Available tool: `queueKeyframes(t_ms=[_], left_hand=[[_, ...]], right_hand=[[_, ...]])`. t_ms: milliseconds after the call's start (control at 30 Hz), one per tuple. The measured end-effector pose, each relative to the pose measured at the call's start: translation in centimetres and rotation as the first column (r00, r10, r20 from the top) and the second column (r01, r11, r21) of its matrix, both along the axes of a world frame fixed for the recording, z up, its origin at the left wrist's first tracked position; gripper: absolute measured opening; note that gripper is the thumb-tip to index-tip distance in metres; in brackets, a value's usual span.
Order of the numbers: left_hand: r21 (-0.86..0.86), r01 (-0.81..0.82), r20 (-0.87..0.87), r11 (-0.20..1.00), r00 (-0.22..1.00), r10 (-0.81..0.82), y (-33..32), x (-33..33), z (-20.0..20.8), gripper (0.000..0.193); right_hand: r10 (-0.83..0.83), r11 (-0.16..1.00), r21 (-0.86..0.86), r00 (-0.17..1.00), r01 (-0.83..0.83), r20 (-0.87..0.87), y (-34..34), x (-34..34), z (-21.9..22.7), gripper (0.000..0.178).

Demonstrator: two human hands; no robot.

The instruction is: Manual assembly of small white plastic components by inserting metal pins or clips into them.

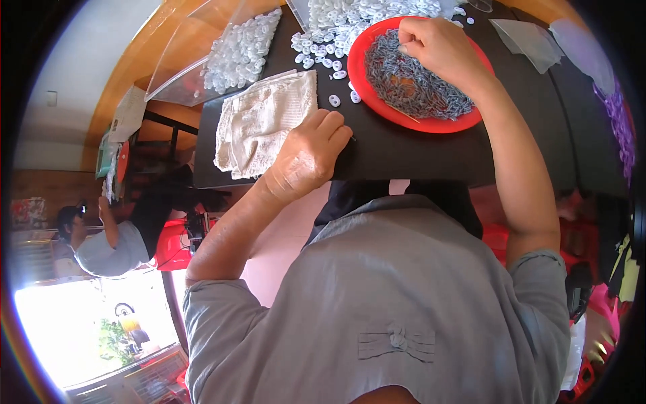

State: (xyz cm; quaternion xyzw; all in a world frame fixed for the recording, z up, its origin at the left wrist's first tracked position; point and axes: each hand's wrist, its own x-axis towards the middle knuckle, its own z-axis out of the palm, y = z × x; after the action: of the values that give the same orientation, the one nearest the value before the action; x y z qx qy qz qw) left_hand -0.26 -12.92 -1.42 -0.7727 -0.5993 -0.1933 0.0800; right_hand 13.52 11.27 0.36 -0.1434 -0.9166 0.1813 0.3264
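My left hand (pixel 311 153) is closed at the table's near edge, beside a folded cream cloth (pixel 259 124). A tiny dark tip pokes out at its fingertips; what it belongs to is hidden. Over the far part of a red round plate (pixel 431 126), my right hand (pixel 437 50) has its fingers pinched together. Whether anything is between them cannot be made out. A heap of small, slim grey pieces (pixel 397 77) covers most of the plate. Left of the plate lie loose white oval pieces (pixel 334 100), each with two dark holes.
Many more white ovals (pixel 363 17) are piled at the back. A clear plastic box (pixel 178 74) lies tipped at the left, white pieces (pixel 242 50) spilling from it. Translucent bags (pixel 528 44) rest at the far right. Another person (pixel 111 236) sits at the left.
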Motion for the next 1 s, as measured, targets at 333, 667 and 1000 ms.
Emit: queueKeyframes(t_ms=[333,667,1000], left_hand=[[-0.034,0.081,-0.185,0.996,0.979,-0.086,0.2,0.8,0.4,0.018],[-0.027,0.034,-0.304,0.999,0.952,-0.041,0.6,1.3,-0.4,0.017],[0.029,-0.088,-0.095,0.996,0.991,0.091,0.3,0.2,-1.5,0.01]], right_hand=[[-0.006,1.0,0.025,0.994,0.009,-0.109,0.2,0.1,-0.4,0.016],[0.044,0.998,0.055,0.978,-0.034,-0.202,1.3,-0.4,-1.0,0.015],[0.095,0.993,0.087,0.96,-0.074,-0.263,-0.4,-0.6,-0.3,0.014]])
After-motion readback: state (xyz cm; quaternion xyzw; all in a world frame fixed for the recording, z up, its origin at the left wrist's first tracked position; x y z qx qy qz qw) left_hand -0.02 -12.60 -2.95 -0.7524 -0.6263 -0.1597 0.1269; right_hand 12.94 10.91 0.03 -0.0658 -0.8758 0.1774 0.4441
